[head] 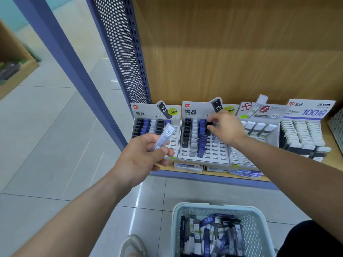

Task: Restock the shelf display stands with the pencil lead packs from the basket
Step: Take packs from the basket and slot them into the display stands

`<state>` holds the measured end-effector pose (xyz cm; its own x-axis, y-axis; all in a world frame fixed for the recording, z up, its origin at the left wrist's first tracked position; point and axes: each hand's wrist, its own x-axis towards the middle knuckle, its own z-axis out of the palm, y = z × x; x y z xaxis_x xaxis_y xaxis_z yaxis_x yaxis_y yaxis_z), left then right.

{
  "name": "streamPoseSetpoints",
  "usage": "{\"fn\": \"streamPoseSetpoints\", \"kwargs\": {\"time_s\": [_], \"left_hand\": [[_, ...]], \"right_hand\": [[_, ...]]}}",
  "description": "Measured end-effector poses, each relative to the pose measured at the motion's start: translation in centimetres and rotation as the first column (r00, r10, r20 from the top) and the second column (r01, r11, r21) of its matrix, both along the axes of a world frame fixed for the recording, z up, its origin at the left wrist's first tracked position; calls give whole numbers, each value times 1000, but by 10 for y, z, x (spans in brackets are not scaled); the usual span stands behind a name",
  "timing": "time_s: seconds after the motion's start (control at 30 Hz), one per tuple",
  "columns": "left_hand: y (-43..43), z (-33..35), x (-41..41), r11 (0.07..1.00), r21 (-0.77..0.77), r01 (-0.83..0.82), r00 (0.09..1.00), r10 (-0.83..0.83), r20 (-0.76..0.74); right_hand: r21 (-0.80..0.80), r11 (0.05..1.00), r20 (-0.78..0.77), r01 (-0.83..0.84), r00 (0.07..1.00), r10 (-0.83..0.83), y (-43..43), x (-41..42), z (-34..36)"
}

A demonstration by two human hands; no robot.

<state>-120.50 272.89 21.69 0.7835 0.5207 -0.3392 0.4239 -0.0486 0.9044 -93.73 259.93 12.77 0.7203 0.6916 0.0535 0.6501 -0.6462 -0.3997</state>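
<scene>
My left hand [143, 154] grips a clear pencil lead pack [164, 137] in front of the leftmost display stand [155, 115]. Over the second stand [196, 110], my right hand [225, 127] pinches a black lead pack [210, 125] at the top of a column beside the blue packs [202, 138]. That stand holds rows of black, white and blue packs, with bare slots on its right side. A pale mesh basket [254, 219] on the floor below holds several mixed lead packs [209, 232].
Two more stands with white-capped packs [259, 127] [302, 132] sit to the right on the wooden shelf [332, 156]. Loose flat packs [187, 166] lie under the stands at the shelf's front edge. A perforated blue upright [118, 52] bounds the shelf on the left. My shoe [132, 245] is beside the basket.
</scene>
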Motion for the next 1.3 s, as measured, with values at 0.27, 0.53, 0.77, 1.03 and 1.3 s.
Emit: {"fn": "streamPoseSetpoints", "kwargs": {"time_s": [0.27,0.53,0.77,1.03,1.3], "left_hand": [[-12,0,8,997,-13,78,997,-77,26],[-38,2,21,985,14,171,985,-171,31],[-62,0,35,981,-26,194,980,-192,48],[-76,-2,52,982,-57,181,982,-177,63],[-61,-4,59,921,339,193,981,-180,-69]], "right_hand": [[450,889,-512,-85,791,335,-6,-86,77],[470,882,-605,-6,726,327,-35,-106,102],[444,893,-684,75,672,284,-78,-87,107],[511,817,-772,268,561,299,-99,-75,107],[550,794,-634,259,748,195,-107,-41,100]]}}
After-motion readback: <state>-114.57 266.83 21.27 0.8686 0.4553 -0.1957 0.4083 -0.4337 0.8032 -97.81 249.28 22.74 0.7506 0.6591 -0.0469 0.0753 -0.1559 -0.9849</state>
